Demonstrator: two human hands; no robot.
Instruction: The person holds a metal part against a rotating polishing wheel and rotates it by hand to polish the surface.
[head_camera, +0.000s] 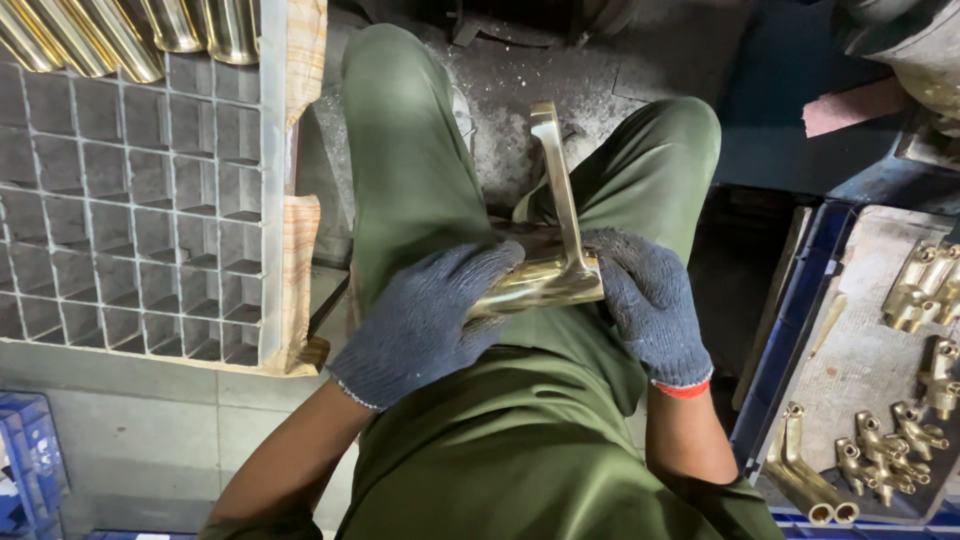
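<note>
Both hands, left (425, 320) and right (650, 300), clamp the brass fitting (560, 235) between them over the lap.

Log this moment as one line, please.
left hand: gripping brass faucet body | right hand: gripping same piece | gloves: both hands | right: tray, brass fittings

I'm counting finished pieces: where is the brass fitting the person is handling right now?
In the head view, the brass fitting sits centre frame on the person's lap, gripped between the left hand and right hand, its long spout pointing away between the knees.
</note>
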